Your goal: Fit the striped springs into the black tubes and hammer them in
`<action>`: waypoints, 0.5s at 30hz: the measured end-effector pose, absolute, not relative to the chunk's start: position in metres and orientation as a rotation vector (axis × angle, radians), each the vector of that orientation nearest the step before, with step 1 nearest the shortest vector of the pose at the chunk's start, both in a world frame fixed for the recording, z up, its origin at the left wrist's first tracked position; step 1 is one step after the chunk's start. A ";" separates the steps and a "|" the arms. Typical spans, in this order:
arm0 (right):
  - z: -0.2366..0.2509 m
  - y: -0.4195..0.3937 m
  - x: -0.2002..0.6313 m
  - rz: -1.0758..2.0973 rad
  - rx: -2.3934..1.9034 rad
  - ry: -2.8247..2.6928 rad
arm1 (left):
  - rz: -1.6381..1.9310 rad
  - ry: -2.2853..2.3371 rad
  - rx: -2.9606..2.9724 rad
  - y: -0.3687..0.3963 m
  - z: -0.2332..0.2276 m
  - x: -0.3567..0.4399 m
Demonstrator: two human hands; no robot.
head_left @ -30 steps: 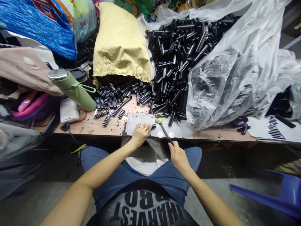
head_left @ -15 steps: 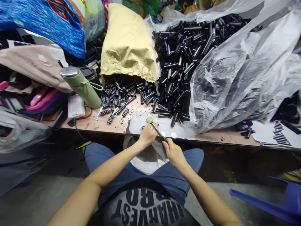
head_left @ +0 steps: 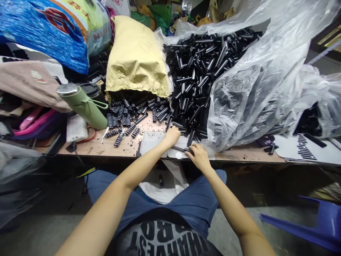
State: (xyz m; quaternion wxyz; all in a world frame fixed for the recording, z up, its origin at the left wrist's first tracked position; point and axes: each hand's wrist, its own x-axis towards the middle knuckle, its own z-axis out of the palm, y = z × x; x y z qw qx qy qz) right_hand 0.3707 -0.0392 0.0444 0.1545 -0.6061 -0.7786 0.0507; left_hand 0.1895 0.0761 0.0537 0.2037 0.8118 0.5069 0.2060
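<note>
My left hand [head_left: 172, 136] reaches to the near edge of the heaped black parts, its fingers curled down among them; whatever they pinch is hidden. By it lie black ridged rollers [head_left: 177, 124] and smooth black tubes [head_left: 191, 137]. My right hand [head_left: 200, 156] is closed round the dark handle end of a hammer [head_left: 180, 147], which lies low over a pale plate [head_left: 149, 144] at the table's front edge. The hammer's head is hidden behind my left wrist. Below the edge, a small black piece [head_left: 161, 180] rests in a white bag [head_left: 153, 190] between my knees.
A yellow sack [head_left: 138, 57] stands behind the ridged rollers. Clear plastic sheeting [head_left: 247, 96] surrounds the tube heap on the right. At left are a green bottle [head_left: 89, 108] and a white power bank [head_left: 76, 128] with a cable. A blue plastic chair [head_left: 319, 220] stands lower right.
My left hand has moved forward and right from the plate to the parts. The hammer has come down, its yellow-green head now out of sight. A black piece now shows in the white bag.
</note>
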 end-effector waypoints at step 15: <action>0.076 -0.002 0.308 1.885 -1.089 -0.890 | 1.213 1.108 2.233 0.006 0.018 0.144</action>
